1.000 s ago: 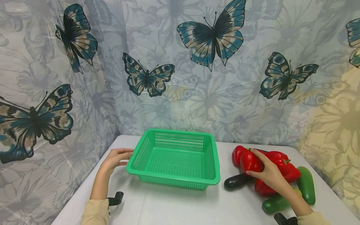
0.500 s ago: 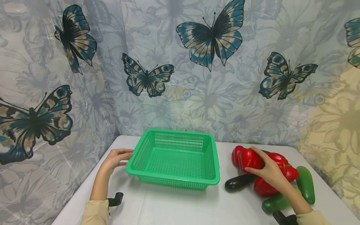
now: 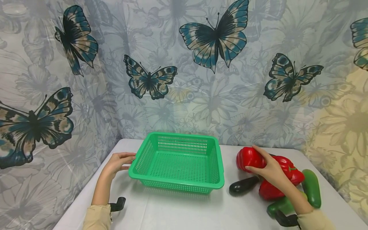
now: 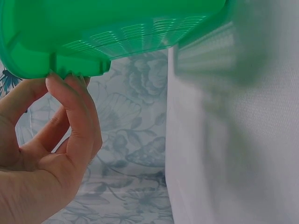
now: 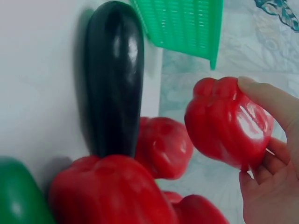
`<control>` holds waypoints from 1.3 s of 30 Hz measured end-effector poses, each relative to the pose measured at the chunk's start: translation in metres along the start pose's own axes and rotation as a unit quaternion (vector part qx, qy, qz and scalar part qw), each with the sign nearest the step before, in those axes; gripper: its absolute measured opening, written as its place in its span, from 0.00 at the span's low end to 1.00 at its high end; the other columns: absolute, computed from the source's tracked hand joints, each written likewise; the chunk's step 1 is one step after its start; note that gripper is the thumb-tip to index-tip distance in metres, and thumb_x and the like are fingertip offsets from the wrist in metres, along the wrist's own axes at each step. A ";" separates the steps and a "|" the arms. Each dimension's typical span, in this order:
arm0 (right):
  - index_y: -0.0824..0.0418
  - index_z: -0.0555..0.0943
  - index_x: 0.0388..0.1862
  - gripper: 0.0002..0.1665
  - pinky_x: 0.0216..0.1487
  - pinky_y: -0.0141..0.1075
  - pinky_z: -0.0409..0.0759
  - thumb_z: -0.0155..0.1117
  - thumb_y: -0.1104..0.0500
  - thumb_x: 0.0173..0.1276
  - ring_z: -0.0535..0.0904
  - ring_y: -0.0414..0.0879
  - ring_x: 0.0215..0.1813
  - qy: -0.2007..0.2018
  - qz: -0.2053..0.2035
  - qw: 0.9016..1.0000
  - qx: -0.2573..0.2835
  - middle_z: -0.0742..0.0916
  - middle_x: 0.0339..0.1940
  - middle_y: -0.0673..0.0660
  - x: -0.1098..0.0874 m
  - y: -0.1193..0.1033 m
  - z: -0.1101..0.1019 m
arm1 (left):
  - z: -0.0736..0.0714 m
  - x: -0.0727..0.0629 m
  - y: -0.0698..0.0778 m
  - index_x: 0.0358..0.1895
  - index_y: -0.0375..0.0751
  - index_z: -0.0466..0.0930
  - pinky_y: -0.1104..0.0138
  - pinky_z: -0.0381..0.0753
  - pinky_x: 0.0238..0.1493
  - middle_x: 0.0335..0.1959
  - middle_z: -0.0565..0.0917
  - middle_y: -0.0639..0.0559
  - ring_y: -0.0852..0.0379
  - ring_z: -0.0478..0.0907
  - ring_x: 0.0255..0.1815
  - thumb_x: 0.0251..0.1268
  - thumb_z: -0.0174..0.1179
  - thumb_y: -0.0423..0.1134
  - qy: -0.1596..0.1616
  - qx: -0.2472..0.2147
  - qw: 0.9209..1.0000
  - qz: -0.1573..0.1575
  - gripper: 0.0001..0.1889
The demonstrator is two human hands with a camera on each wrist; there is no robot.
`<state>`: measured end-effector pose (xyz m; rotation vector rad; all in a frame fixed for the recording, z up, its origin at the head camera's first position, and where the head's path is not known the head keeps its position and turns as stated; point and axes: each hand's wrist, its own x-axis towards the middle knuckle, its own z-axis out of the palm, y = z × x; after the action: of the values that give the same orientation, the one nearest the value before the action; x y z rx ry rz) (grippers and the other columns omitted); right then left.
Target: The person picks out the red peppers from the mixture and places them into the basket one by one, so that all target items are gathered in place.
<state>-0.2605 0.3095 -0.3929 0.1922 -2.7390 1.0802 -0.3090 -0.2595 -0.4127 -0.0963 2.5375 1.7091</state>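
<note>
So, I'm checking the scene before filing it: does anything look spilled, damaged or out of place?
Nothing stands out. The basket looks whole, the left hand touching its rim. The pepper in the right hand shows no visible damage. An eggplant and other vegetables lie bunched together, some partly hidden.

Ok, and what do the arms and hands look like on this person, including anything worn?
The left hand and right hand are both bare, without gloves. The left sleeve and right sleeve are light beige. A dark, angular fitting sits by each cuff: the left fitting and right fitting. I can't make out any markings.
</note>
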 end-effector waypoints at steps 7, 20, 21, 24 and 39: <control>0.51 0.55 0.79 0.55 0.54 0.66 0.78 0.74 0.47 0.58 0.64 0.69 0.68 0.006 -0.014 1.000 0.010 0.67 0.73 0.69 0.005 -0.008 0.005 | 0.000 -0.001 0.000 0.63 0.30 0.74 0.61 0.87 0.49 0.62 0.76 0.33 0.57 0.81 0.46 0.70 0.59 0.43 0.000 0.000 1.000 0.000 0.24; 0.50 0.55 0.79 0.54 0.55 0.60 0.81 0.74 0.49 0.59 0.63 0.68 0.71 -0.004 -0.029 0.998 0.059 0.66 0.75 0.67 0.019 -0.027 0.012 | 0.000 -0.001 0.002 0.62 0.30 0.75 0.61 0.87 0.48 0.60 0.79 0.35 0.59 0.82 0.44 0.69 0.60 0.44 0.002 -0.002 1.000 0.002 0.25; 0.50 0.55 0.79 0.54 0.54 0.60 0.82 0.74 0.49 0.59 0.63 0.68 0.70 -0.004 -0.026 0.998 0.058 0.66 0.74 0.67 0.020 -0.028 0.013 | 0.000 -0.001 0.002 0.62 0.30 0.75 0.61 0.87 0.48 0.60 0.79 0.35 0.59 0.82 0.44 0.69 0.61 0.44 0.003 -0.003 1.000 0.002 0.25; 0.49 0.55 0.79 0.54 0.53 0.59 0.83 0.75 0.50 0.59 0.64 0.68 0.69 -0.004 -0.023 0.998 0.063 0.66 0.74 0.66 0.023 -0.032 0.016 | 0.000 -0.001 0.001 0.62 0.30 0.75 0.59 0.87 0.49 0.60 0.78 0.35 0.60 0.81 0.42 0.69 0.60 0.44 0.001 -0.002 1.000 0.005 0.25; 0.51 0.57 0.78 0.52 0.52 0.53 0.85 0.75 0.54 0.59 0.65 0.64 0.69 -0.010 -0.070 0.993 0.099 0.69 0.72 0.65 0.041 -0.059 0.034 | -0.001 0.000 0.001 0.63 0.30 0.75 0.59 0.87 0.50 0.59 0.79 0.36 0.61 0.81 0.42 0.69 0.61 0.44 -0.001 -0.004 1.000 0.001 0.25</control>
<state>-0.2941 0.2413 -0.3692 0.4208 -2.5876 1.3147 -0.3093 -0.2598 -0.4118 -0.0927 2.5304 1.7211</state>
